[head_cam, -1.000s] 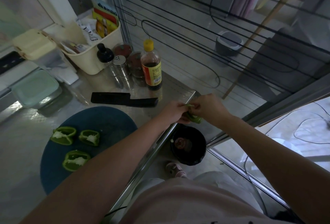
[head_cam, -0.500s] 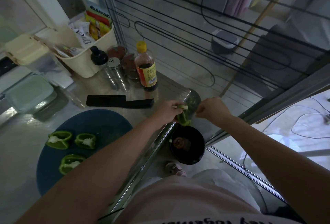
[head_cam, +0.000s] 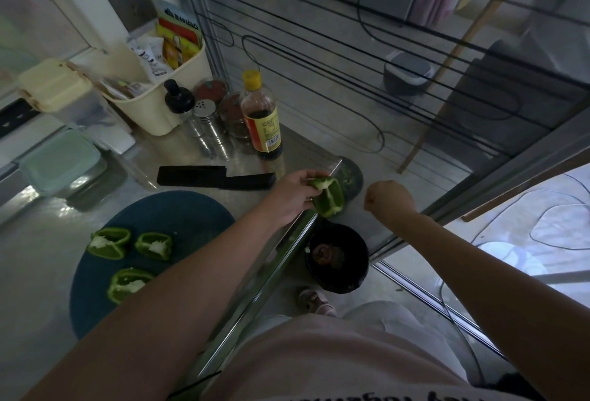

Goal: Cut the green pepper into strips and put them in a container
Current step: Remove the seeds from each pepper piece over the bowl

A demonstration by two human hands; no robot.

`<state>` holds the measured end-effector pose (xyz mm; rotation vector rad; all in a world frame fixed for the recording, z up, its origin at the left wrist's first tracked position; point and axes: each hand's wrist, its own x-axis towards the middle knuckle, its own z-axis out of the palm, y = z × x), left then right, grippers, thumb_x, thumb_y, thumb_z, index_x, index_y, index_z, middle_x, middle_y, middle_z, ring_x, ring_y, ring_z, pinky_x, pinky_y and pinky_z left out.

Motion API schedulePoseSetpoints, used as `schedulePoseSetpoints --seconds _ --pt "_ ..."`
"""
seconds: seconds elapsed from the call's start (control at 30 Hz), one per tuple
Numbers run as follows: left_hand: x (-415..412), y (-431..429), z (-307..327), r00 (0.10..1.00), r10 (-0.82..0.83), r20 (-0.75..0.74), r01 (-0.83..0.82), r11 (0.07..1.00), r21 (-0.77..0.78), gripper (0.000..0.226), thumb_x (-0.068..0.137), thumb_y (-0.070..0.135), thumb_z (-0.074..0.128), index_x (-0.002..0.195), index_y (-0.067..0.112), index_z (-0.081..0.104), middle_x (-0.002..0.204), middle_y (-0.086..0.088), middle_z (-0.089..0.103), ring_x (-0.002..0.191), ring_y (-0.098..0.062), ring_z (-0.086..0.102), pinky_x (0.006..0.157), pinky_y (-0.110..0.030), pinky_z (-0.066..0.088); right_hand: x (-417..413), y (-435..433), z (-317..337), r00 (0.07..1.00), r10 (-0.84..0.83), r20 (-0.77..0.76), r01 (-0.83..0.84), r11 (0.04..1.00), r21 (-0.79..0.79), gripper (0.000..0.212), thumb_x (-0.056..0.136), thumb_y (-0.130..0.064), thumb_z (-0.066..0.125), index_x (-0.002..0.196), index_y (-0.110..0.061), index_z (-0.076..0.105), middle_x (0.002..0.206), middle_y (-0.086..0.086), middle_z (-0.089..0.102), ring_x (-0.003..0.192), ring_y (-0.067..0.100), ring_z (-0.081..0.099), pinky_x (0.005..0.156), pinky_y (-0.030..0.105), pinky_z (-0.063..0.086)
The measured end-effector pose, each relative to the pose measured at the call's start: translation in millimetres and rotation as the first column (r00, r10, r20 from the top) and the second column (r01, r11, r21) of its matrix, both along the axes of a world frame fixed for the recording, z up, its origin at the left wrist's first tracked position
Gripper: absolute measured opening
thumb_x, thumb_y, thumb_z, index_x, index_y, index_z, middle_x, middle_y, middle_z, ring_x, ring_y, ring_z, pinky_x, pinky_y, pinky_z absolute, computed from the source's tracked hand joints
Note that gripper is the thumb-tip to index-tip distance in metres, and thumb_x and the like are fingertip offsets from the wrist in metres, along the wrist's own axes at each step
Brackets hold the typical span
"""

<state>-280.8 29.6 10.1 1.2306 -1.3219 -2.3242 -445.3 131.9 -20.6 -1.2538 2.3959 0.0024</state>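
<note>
Hanging just past the steel counter's (head_cam: 289,257) rounded edge, a glossy green pepper piece (head_cam: 329,198) is pinched at its top by the curled fingers and thumb of the left hand (head_cam: 292,196), above a round black bin (head_cam: 351,279) on the floor. The right hand (head_cam: 388,198) is held apart beside it, balled into a fist, nothing seen inside. Three seeded pepper quarters (head_cam: 110,242) are spread on the round blue board (head_cam: 178,215); a black knife (head_cam: 217,177) is laid beyond.

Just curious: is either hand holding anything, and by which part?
The left hand grips a green pepper piece by its far end; the right hand is curled, contents unclear.
</note>
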Motion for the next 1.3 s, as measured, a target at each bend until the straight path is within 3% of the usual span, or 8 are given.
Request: schedulePoseSetpoints --seconds 0.2,0.43,0.53,0.63,0.77,0.93,1.17,1.3 --pt "8 1 -4 0.995 0.102 0.007 -0.102 0.994 0.036 0.028 0.084 -0.015 0.053 0.092 0.012 0.06 0.095 -0.007 0.061 0.088 -0.019 0.06 0.08 -0.031 0.053 11 -12 25 0.997 0.07 0.03 -0.067 0.994 -0.087 0.025 0.095 -0.019 0.046 0.098 -0.006 0.068 0.103 0.013 0.067 0.094 0.027 0.062 0.068 0.023 0.038" --pt "15 3 -4 0.97 0.203 0.133 -0.188 0.976 -0.114 0.035 0.084 -0.009 0.058 0.117 -0.002 0.057 0.122 -0.021 0.058 0.113 -0.033 0.057 0.095 -0.039 0.049 42 -27 68 0.969 0.185 0.165 -0.133 0.949 -0.286 0.023 0.087 -0.035 0.063 0.097 -0.016 0.07 0.096 -0.003 0.066 0.082 0.009 0.058 0.052 0.012 0.032" --pt "16 5 1 0.97 0.204 0.132 -0.187 0.973 -0.132 0.034 0.086 -0.008 0.056 0.12 -0.002 0.056 0.121 -0.021 0.058 0.112 -0.033 0.057 0.096 -0.041 0.049 52 -30 74 0.953 0.234 0.192 -0.183 0.95 -0.252 0.023 0.084 -0.037 0.067 0.093 -0.017 0.072 0.089 -0.004 0.068 0.073 0.005 0.058 0.052 0.008 0.038" --pt "16 8 4 0.968 0.221 0.121 -0.204 0.969 -0.14 0.032 0.087 -0.007 0.056 0.119 -0.002 0.057 0.121 -0.021 0.058 0.111 -0.033 0.058 0.095 -0.043 0.049 59 -35 73 0.952 0.269 0.147 -0.236 0.949 -0.208 0.026 0.086 -0.035 0.063 0.092 -0.013 0.075 0.089 0.008 0.072 0.082 0.021 0.066 0.06 0.023 0.045" --pt "15 11 6 0.95 0.294 0.108 -0.275 0.948 -0.163 0.032 0.085 -0.011 0.057 0.116 -0.006 0.057 0.117 -0.025 0.059 0.104 -0.03 0.058 0.097 -0.044 0.048 66 -41 69 0.959 0.28 0.052 -0.266 0.946 -0.187 0.025 0.084 -0.029 0.06 0.089 -0.01 0.074 0.086 0.012 0.071 0.075 0.023 0.066 0.055 0.025 0.042" --pt "15 18 4 0.949 0.293 0.119 -0.264 0.941 -0.21 0.031 0.084 -0.009 0.059 0.115 -0.007 0.058 0.101 -0.015 0.058 0.098 -0.026 0.058 0.095 -0.044 0.049 65 -40 64 0.961 0.272 0.055 -0.259 0.951 -0.172 0.022 0.082 -0.028 0.063 0.084 -0.008 0.074 0.084 0.013 0.071 0.076 0.025 0.067 0.049 0.019 0.034" --pt "17 16 -1 0.961 0.199 0.19 -0.148 0.956 -0.253 0.033 0.086 -0.005 0.058 0.119 0.0 0.057 0.111 -0.012 0.058 0.108 -0.028 0.057 0.095 -0.039 0.049 53 -29 55 0.983 0.128 0.131 -0.103 0.979 -0.177 0.018 0.082 -0.022 0.065 0.08 -0.007 0.073 0.076 0.006 0.067 0.07 0.019 0.061 0.04 0.01 0.035" --pt "23 14 -10 0.95 0.22 0.219 -0.165 0.956 -0.243 0.034 0.085 -0.004 0.059 0.118 0.004 0.058 0.119 -0.015 0.057 0.11 -0.029 0.057 0.097 -0.042 0.048 35 -20 31 0.995 0.087 0.051 -0.089 0.996 0.024 0.015 0.084 -0.018 0.065 0.094 -0.008 0.071 0.097 0.006 0.067 0.089 0.022 0.063 0.064 0.024 0.044"
